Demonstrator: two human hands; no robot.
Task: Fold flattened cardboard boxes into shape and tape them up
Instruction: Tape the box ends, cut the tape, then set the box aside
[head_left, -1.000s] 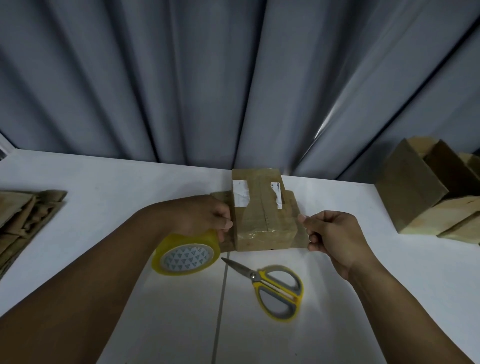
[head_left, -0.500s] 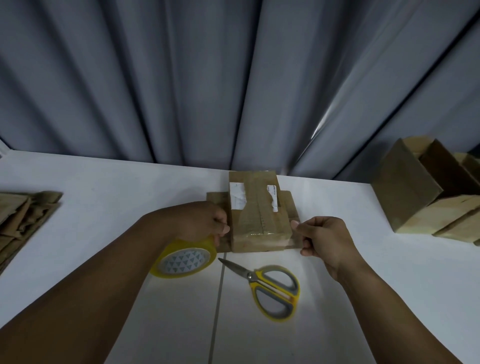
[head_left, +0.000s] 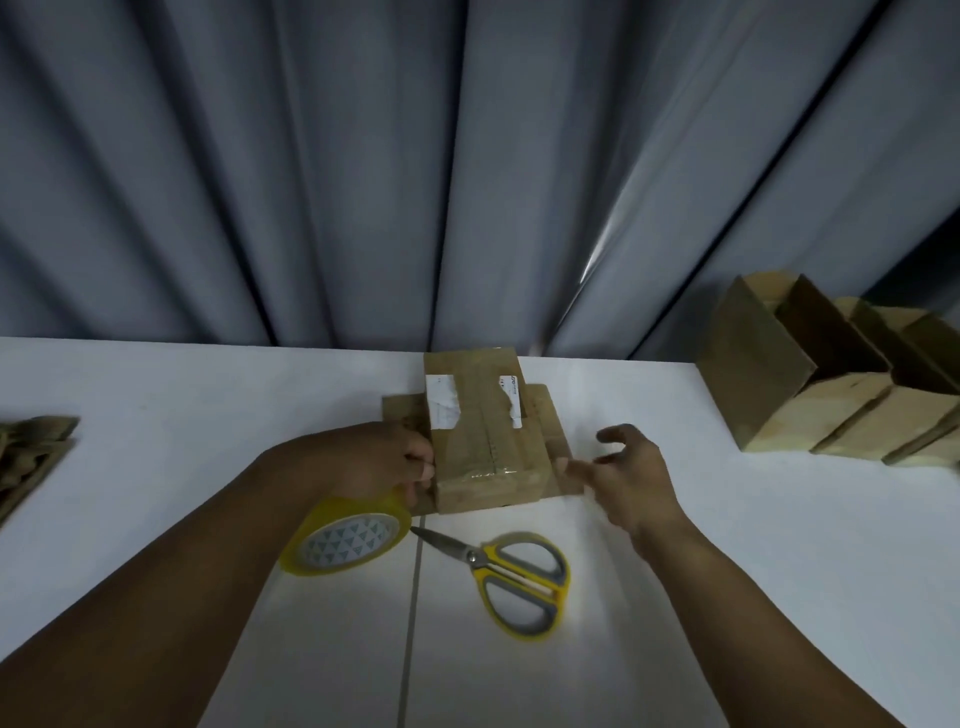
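Across the white table (head_left: 208, 415), backed by a grey curtain (head_left: 363, 182), we recorded open folded boxes (head_left: 831, 405) at the far right edge and flattened cardboard (head_left: 31, 457) at the far left. At centre stood the taped cardboard box (head_left: 483, 467), side flaps out flat, torn white labels on top. The right hand (head_left: 628, 473) lay open, fingers spread, just beside the right flap. The left hand (head_left: 384, 457), fingers curled, gripped the yellow tape roll (head_left: 348, 535) against the box's left side. Yellow-handled scissors (head_left: 514, 571) lay closed, blade tip just beside the roll.
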